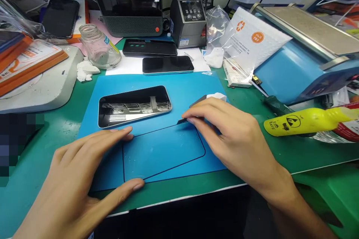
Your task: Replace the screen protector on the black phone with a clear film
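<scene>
A clear glass panel (165, 149) with a thin black border, shaped like a phone's front, lies on a blue mat (196, 82). My left hand (81, 168) spans its left end, fingertips at the far edge and thumb at the near edge, steadying it. Between thumb and forefinger, my right hand (232, 130) pinches a thin dark blade (181, 121). The blade's tip touches the panel's far edge. Most of the blade is hidden by my fingers. Just beyond the panel rests a phone (134, 106), its black screen facing up and reflecting lights.
Two more dark phone-shaped items, a black one (150, 47) and a phone (168, 65), lie on white paper behind the mat. A glass jar (99, 48) stands left of them. A yellow ESD bottle (303, 121) lies at right. Behind are a soldering station (187, 18) and a padded envelope (249, 41).
</scene>
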The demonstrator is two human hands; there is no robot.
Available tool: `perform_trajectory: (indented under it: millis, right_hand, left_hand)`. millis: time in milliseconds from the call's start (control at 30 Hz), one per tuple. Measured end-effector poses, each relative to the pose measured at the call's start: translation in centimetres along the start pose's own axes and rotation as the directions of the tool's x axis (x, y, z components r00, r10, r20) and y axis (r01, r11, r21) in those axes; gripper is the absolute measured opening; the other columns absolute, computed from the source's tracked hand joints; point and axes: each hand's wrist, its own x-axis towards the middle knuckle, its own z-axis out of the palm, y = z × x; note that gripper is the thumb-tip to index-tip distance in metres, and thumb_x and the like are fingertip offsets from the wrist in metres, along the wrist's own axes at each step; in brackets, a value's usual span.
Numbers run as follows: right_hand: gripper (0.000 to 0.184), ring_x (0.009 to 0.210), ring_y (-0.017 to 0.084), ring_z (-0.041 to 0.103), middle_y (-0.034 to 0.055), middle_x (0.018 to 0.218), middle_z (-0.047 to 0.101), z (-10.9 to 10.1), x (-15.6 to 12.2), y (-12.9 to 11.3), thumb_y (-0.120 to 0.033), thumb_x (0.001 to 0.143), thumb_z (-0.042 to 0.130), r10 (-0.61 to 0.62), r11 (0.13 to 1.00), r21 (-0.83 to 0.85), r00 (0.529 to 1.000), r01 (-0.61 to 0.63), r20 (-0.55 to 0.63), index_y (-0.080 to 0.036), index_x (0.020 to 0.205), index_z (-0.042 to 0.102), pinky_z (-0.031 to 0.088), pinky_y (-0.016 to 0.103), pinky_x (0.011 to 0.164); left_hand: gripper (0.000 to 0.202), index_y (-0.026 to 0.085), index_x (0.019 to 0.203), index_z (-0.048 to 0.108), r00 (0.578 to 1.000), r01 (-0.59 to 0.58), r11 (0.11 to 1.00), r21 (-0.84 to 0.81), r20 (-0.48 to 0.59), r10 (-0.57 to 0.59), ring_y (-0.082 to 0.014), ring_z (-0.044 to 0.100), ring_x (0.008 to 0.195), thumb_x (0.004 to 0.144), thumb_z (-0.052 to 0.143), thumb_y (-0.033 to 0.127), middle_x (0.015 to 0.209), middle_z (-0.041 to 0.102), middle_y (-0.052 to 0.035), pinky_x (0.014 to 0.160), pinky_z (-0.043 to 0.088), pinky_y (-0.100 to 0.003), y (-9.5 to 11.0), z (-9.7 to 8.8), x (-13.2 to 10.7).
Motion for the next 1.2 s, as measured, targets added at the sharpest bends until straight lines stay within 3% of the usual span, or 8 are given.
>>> perform_trajectory:
  millis: [167,333,500,733,900,1067,1200]
  right_hand:
    - [0.018,0.105,0.021,0.075,0.0057,0.111,0.079,0.5,-0.8,-0.3,-0.007,0.107,0.062,-0.072,0.995,-0.070,0.997,0.069,-0.040,-0.020,0.115,0.071,0.056,0.035,0.093]
    - [0.014,0.105,0.021,0.073,0.0067,0.110,0.078,0.8,-0.9,-0.3,-0.008,0.106,0.064,-0.090,0.993,-0.081,0.996,0.089,-0.012,-0.016,0.114,0.072,0.055,0.035,0.098]
    - [0.014,0.104,0.022,0.073,0.0066,0.111,0.078,0.7,-1.5,-0.3,-0.009,0.106,0.065,-0.110,0.989,-0.095,0.994,0.111,0.018,-0.016,0.114,0.074,0.057,0.036,0.093]
    - [0.025,0.098,0.020,0.071,0.0078,0.115,0.080,-0.9,-4.4,-1.0,0.000,0.100,0.068,-0.162,0.983,-0.081,0.986,0.164,0.032,-0.011,0.121,0.076,0.058,0.036,0.087]
    - [0.031,0.101,0.018,0.072,0.0082,0.118,0.079,-2.1,-6.3,-1.3,0.003,0.102,0.060,-0.196,0.979,-0.044,0.979,0.198,0.060,-0.011,0.126,0.074,0.058,0.032,0.088]
    - [0.022,0.108,0.017,0.072,0.0082,0.114,0.078,-0.7,-4.0,-1.1,0.002,0.101,0.066,-0.120,0.992,-0.055,0.989,0.116,-0.086,-0.010,0.118,0.075,0.057,0.030,0.097]
    - [0.015,0.102,0.019,0.073,0.0061,0.111,0.079,1.1,-1.7,-1.0,-0.004,0.104,0.066,-0.143,0.985,-0.111,0.985,0.133,-0.092,-0.011,0.114,0.076,0.058,0.033,0.093]
  left_hand:
    - [0.078,0.047,0.161,0.041,1.000,-0.017,1.000,-0.020,-0.021,0.016,-0.0407,0.062,0.136,0.095,0.063,0.080,0.144,0.072,-0.0015,0.112,0.042,-0.056,0.1,0.0,0.1]
    - [0.075,0.046,0.160,0.042,0.999,-0.041,0.999,-0.032,-0.031,0.040,-0.0400,0.062,0.136,0.096,0.060,0.081,0.146,0.072,-0.0011,0.109,0.040,-0.054,0.1,0.1,0.2]
    - [0.077,0.045,0.160,0.041,0.999,-0.045,0.999,-0.030,-0.030,0.044,-0.0404,0.063,0.136,0.095,0.061,0.081,0.145,0.073,-0.0019,0.108,0.040,-0.054,0.0,0.3,0.2]
    - [0.074,0.045,0.159,0.042,0.998,-0.053,0.998,-0.022,-0.029,0.052,-0.0402,0.061,0.138,0.096,0.062,0.079,0.148,0.071,-0.0022,0.109,0.038,-0.054,-0.2,0.6,0.1]
    - [0.075,0.043,0.158,0.045,0.996,-0.083,0.997,-0.004,-0.034,0.083,-0.0409,0.059,0.137,0.095,0.064,0.079,0.149,0.069,-0.0042,0.108,0.037,-0.054,-0.6,0.9,0.0]
    - [0.074,0.042,0.158,0.047,0.993,-0.097,0.995,-0.032,-0.068,0.094,-0.0408,0.060,0.136,0.096,0.064,0.078,0.148,0.069,-0.0053,0.109,0.037,-0.055,-0.9,1.1,0.0]
    - [0.077,0.043,0.159,0.047,0.991,-0.111,0.992,-0.057,-0.077,0.106,-0.0405,0.061,0.137,0.094,0.066,0.079,0.150,0.069,-0.0037,0.110,0.037,-0.055,-0.9,1.1,0.1]
